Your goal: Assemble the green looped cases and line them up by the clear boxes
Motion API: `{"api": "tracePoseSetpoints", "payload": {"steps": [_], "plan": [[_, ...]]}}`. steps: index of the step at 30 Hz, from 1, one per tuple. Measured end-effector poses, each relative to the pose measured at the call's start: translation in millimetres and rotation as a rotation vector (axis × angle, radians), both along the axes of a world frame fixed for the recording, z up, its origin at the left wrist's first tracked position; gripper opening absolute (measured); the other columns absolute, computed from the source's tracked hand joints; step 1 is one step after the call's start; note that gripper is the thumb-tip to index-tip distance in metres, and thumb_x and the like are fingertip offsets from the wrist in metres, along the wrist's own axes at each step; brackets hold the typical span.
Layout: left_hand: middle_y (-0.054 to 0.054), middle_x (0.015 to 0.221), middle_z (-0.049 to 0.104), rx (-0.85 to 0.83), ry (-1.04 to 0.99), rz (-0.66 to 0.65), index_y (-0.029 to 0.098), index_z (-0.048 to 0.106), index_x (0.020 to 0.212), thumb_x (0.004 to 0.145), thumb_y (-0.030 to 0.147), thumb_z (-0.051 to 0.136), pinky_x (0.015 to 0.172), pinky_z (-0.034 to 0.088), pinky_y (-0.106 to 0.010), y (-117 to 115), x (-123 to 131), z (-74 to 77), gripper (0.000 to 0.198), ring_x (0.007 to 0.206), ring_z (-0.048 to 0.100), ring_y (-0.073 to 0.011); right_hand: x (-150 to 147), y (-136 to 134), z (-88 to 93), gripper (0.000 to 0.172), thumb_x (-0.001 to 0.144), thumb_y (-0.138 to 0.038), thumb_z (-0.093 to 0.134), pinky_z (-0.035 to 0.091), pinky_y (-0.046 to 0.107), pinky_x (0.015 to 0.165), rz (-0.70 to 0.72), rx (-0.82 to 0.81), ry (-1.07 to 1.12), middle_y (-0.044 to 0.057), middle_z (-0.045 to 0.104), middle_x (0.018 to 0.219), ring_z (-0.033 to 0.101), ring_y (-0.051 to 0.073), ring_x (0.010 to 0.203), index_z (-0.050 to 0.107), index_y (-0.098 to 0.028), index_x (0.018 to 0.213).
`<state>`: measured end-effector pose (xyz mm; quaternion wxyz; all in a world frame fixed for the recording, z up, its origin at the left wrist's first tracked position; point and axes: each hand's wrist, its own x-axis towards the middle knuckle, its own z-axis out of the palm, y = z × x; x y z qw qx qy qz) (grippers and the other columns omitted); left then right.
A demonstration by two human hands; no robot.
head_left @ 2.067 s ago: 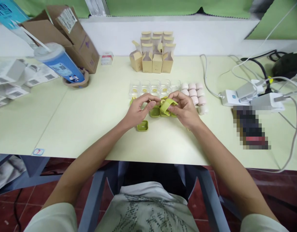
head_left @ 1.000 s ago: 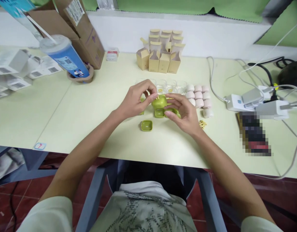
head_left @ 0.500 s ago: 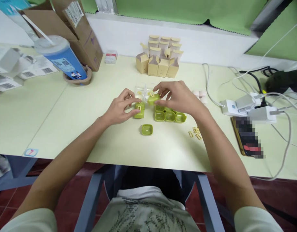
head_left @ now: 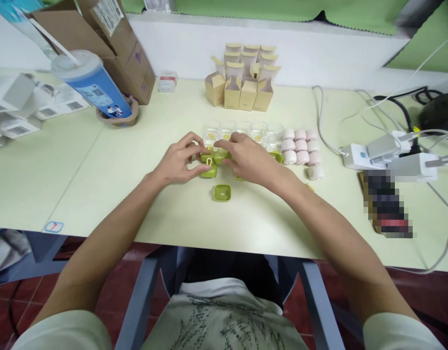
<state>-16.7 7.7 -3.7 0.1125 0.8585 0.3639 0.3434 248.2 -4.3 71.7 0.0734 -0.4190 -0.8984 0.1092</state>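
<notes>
At the middle of the table, my left hand (head_left: 180, 158) curls its thumb and fingers around small green cases (head_left: 208, 171); one has a pale yellow ring loop on top. Just to its right, my right hand (head_left: 249, 158) pinches another green case lid (head_left: 221, 155) between thumb and fingers, right beside the left fingertips. An open green case bottom (head_left: 223, 193) lies nearer the front edge. More green cases (head_left: 277, 156) are mostly hidden under my right hand. Clear plastic cups (head_left: 243, 127) with yellow marks stand in a row behind.
Small pink and white rounded pieces (head_left: 301, 146) stand grouped to the right. Open kraft boxes (head_left: 241, 90) stand by the wall. A blue cup (head_left: 99, 92) and cardboard box (head_left: 131, 63) are at the left. A power strip (head_left: 358, 158) with cables and a phone (head_left: 386, 206) are at the right.
My right hand has moved left and slightly down with the green lid, bringing it against the cases by my left hand. The left hand stays nearly in place. The view has shifted slightly.
</notes>
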Motion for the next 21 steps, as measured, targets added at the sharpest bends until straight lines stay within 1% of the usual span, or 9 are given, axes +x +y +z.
{"api": "tracePoseSetpoints", "payload": {"steps": [4, 8, 11, 14, 16, 18, 21], "plan": [[-0.011, 0.117, 0.072, 0.032, 0.063, 0.005, 0.021, 0.082, 0.117, 0.092, 0.066, 0.08, 0.068, 0.057, -0.034, -1, -2, 2.3, 0.051, 0.071, 0.062, -0.0139, -3, -2, -0.3, 0.046, 0.106, -0.014, 0.065, 0.052, 0.043, 0.095, 0.013, 0.016, -0.076, 0.022, 0.072, 0.125, 0.064, 0.038, 0.125, 0.066, -0.011, 0.152], [-0.011, 0.113, 0.074, 0.02, 0.058, 0.005, 0.022, 0.082, 0.118, 0.094, 0.067, 0.079, 0.073, 0.061, -0.034, -2, 0, 2.9, 0.051, 0.082, 0.068, -0.0183, -4, -1, -4.3, 0.043, 0.106, -0.007, 0.061, 0.052, 0.043, 0.096, 0.034, 0.053, -0.097, 0.024, 0.073, 0.125, 0.064, 0.037, 0.125, 0.067, -0.009, 0.149], [-0.01, 0.11, 0.074, 0.026, 0.041, -0.001, 0.022, 0.083, 0.117, 0.095, 0.063, 0.079, 0.073, 0.06, -0.034, -4, 2, 3.4, 0.047, 0.081, 0.068, -0.0177, -3, 0, -6.7, 0.045, 0.105, -0.003, 0.058, 0.052, 0.042, 0.097, 0.046, 0.053, -0.077, 0.023, 0.071, 0.127, 0.065, 0.036, 0.125, 0.068, -0.009, 0.147], [-0.01, 0.111, 0.074, 0.042, 0.03, -0.013, 0.022, 0.083, 0.118, 0.096, 0.059, 0.079, 0.072, 0.06, -0.033, -5, 3, 3.7, 0.043, 0.076, 0.066, -0.0159, -2, 1, -6.6, 0.05, 0.104, -0.002, 0.055, 0.052, 0.04, 0.092, 0.021, 0.037, -0.065, 0.023, 0.066, 0.136, 0.069, 0.033, 0.117, 0.069, -0.013, 0.15], [-0.01, 0.112, 0.074, 0.051, 0.029, -0.023, 0.022, 0.083, 0.119, 0.097, 0.058, 0.079, 0.074, 0.06, -0.034, -5, 3, 3.5, 0.042, 0.077, 0.066, -0.0161, -1, 2, -6.7, 0.051, 0.103, -0.002, 0.054, 0.053, 0.04, 0.088, 0.007, 0.024, -0.066, 0.023, 0.063, 0.141, 0.071, 0.031, 0.11, 0.071, -0.015, 0.15], [-0.01, 0.112, 0.074, 0.064, 0.033, -0.029, 0.022, 0.083, 0.12, 0.097, 0.057, 0.08, 0.075, 0.06, -0.034, -4, 3, 3.0, 0.042, 0.079, 0.067, -0.0167, 1, 4, -7.9, 0.049, 0.103, -0.002, 0.054, 0.052, 0.04, 0.087, 0.014, 0.022, -0.057, 0.022, 0.065, 0.136, 0.071, 0.031, 0.107, 0.075, -0.015, 0.145], [-0.011, 0.114, 0.074, 0.057, 0.052, -0.022, 0.023, 0.083, 0.122, 0.096, 0.062, 0.079, 0.076, 0.06, -0.035, -4, 3, 2.7, 0.048, 0.083, 0.068, -0.0186, 4, 9, -11.0, 0.044, 0.103, -0.002, 0.053, 0.05, 0.04, 0.088, 0.046, 0.047, -0.052, 0.02, 0.068, 0.126, 0.068, 0.032, 0.11, 0.081, -0.015, 0.134]]}}
